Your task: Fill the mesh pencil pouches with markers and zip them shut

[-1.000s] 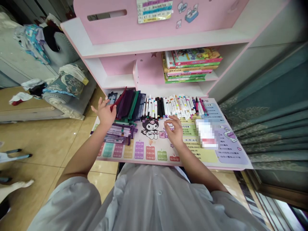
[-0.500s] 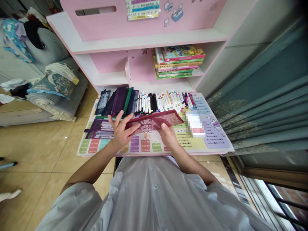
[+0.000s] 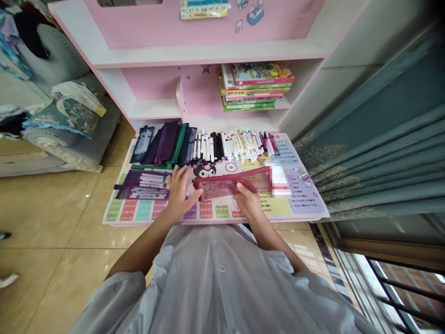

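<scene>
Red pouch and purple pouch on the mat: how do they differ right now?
The red pouch shows no markers, with the mat's print visible through it, while the purple pouch holds markers. The right hand grips the red pouch; the purple pouch lies flat on the mat, beyond the left hand. Both are see-through mesh.

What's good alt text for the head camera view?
A left hand and right hand rest on a red mesh pouch lying on a printed desk mat, beside rows of markers and dark mesh pouches. Books sit on the pink shelf above.
</scene>
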A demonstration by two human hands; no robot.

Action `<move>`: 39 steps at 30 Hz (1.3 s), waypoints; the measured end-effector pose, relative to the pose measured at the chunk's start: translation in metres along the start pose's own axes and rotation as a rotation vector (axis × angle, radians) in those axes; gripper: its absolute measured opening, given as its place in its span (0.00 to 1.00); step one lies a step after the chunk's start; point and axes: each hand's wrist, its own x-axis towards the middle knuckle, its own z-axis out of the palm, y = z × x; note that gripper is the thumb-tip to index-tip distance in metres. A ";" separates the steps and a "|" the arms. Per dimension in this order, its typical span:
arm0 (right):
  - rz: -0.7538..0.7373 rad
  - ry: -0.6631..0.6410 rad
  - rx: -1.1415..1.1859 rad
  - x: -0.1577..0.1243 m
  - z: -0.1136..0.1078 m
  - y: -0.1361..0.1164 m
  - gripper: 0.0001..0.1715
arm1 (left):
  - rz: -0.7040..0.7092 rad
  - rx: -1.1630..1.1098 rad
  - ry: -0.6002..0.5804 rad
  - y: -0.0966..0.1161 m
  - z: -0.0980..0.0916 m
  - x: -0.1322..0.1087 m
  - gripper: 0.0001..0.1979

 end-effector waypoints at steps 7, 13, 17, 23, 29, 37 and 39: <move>-0.046 -0.021 -0.125 0.001 -0.005 0.005 0.18 | -0.053 -0.086 0.035 0.000 0.010 0.015 0.12; -0.330 0.178 -0.414 -0.002 -0.025 -0.002 0.39 | -0.075 -0.056 0.090 -0.006 0.012 0.007 0.10; -0.673 0.359 -0.735 -0.007 -0.041 -0.016 0.46 | -0.064 -0.004 0.126 -0.015 0.017 0.000 0.11; -0.897 -0.109 -1.120 -0.013 -0.004 -0.044 0.10 | -0.026 0.050 0.135 -0.019 0.029 -0.005 0.10; -0.637 -0.598 -1.386 0.004 0.061 -0.039 0.12 | 0.027 0.098 0.071 -0.015 0.030 -0.003 0.10; -0.185 -0.764 -1.579 0.029 0.091 -0.020 0.18 | 0.043 0.106 0.039 -0.015 0.024 -0.001 0.09; -0.125 -0.779 -1.577 0.030 0.095 -0.021 0.17 | 0.059 0.102 0.025 -0.015 0.023 0.000 0.08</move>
